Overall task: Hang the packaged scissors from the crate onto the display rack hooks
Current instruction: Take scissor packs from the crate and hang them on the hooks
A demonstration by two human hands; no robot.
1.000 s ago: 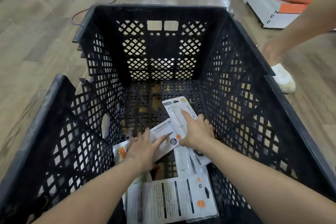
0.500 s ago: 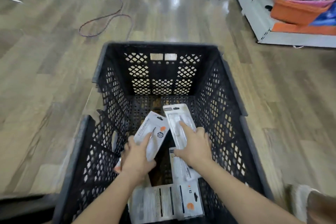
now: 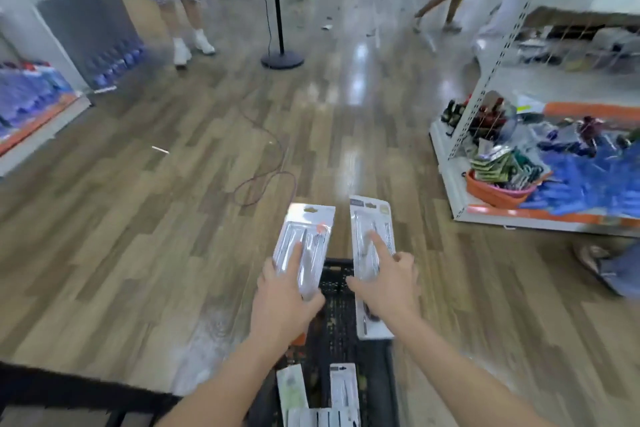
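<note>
Far left I've got a low shelf point(image 3: 33, 104) of blue-packed goods, blurred, and a person's legs in white shoes point(image 3: 192, 45) beyond it. A dark cable point(image 3: 266, 180) loops across the wood floor point(image 3: 138, 218). Coming in, my left hand point(image 3: 285, 298) grips a packaged scissors card point(image 3: 304, 243) from below, index finger stretched flat up its clear blister, the other fingers curled round the card's lower end. Between my forearms sits the black crate point(image 3: 332, 322), with more scissors packs point(image 3: 343, 388) lying inside at the bottom edge. My right hand point(image 3: 388, 284) pinches a second, longer scissors card point(image 3: 372, 263), index finger pointing along its face, thumb round the left edge. Both cards are up above the crate, hang-holes pointing away from me. Right side, the display rack point(image 3: 485, 87) stands with an orange basket point(image 3: 495, 189) of mixed goods on its base.
</note>
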